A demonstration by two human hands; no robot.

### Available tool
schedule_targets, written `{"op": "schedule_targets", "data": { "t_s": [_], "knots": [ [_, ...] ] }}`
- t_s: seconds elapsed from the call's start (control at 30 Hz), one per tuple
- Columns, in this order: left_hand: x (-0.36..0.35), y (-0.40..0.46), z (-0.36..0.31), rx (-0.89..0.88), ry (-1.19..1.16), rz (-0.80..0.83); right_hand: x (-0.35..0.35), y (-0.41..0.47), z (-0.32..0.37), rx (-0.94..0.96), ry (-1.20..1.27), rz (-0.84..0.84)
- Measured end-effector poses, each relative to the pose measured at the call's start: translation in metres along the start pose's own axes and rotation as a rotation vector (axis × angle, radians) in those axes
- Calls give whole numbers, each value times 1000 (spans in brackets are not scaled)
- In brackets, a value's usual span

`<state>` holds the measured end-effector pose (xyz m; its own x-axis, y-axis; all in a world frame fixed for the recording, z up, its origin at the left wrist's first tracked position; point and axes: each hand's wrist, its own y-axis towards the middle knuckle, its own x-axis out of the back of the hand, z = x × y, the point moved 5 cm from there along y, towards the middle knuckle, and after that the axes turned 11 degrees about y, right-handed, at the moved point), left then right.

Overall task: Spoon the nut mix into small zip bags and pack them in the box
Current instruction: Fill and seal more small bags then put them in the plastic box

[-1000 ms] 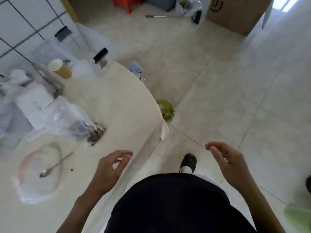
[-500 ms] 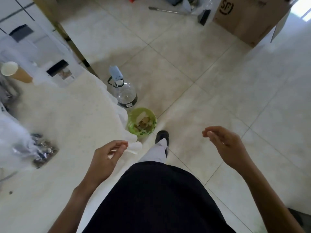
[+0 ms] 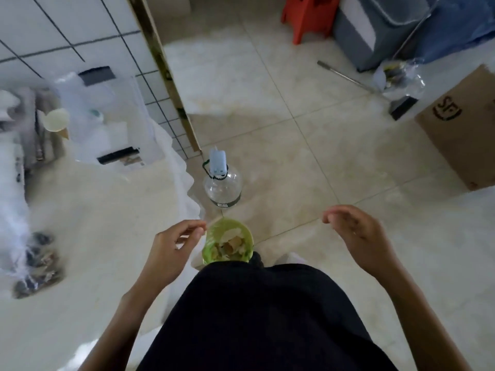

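A clear bag of nut mix (image 3: 37, 261) lies blurred at the left edge of the white table (image 3: 107, 223). My left hand (image 3: 174, 250) hovers over the table's right edge, fingers loosely curled, with nothing visible in it. My right hand (image 3: 359, 236) hangs in the air above the floor, fingers also loosely curled and empty. A brown cardboard box (image 3: 460, 129) with a black logo stands on the floor at far right. No spoon and no small zip bags show in this view.
A green bin (image 3: 230, 245) with scraps sits on the floor just right of my left hand. Behind it stands a clear bottle (image 3: 222, 187). A paper cup (image 3: 56, 120) and clear plastic packs (image 3: 107, 116) crowd the table's back. An orange stool (image 3: 308, 17) is far off.
The view has swung right and away from the table; the spoon and flat bag have left the frame. Both hands have stayed raised and loosely curled. The green bin now lies beside my left hand.
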<state>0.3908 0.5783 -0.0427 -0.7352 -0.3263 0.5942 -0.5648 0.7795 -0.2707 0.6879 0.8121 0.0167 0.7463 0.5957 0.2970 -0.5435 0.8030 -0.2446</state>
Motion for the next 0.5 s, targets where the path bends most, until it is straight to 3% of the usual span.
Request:
{"op": "schedule_targets", "data": {
  "t_s": [0.17, 0.5],
  "knots": [
    [27, 19, -14, 86, -41, -243, -24, 114, 49, 98, 10, 238],
    [0, 24, -27, 506, -122, -697, -159, 302, 134, 215, -167, 930]
  ]
}}
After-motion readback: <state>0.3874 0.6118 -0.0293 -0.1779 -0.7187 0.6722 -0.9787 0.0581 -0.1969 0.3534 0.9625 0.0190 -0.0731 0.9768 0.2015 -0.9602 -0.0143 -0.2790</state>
